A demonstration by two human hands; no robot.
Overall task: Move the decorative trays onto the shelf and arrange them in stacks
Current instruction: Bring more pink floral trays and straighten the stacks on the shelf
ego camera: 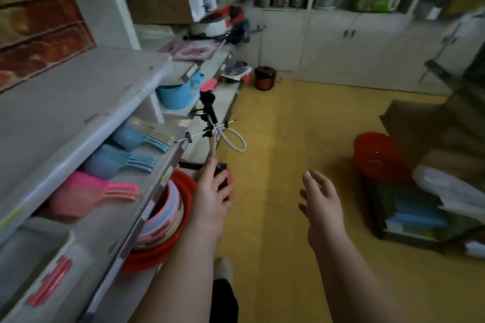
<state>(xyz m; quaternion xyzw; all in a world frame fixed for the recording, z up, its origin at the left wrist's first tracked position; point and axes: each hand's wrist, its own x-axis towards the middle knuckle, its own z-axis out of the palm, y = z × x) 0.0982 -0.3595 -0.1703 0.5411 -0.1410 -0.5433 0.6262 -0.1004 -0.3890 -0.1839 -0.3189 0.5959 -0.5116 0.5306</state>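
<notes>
Yellow floor (301,139), white cabinets (341,42) at back, grey shelving (78,102) left, dim light

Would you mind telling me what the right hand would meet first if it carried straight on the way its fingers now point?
The right hand is open, fingers pointing up and forward over the yellow floor. The way looks free along that line; far ahead stand the white cabinet doors, though depth is hard to judge.

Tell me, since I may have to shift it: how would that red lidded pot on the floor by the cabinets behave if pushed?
The red lidded pot looks squat and broad-based, so it would probably slide rather than tip. The yellow floor looks smooth, so it should move easily. Its lid may rattle or shift; weight cannot be judged.
</notes>
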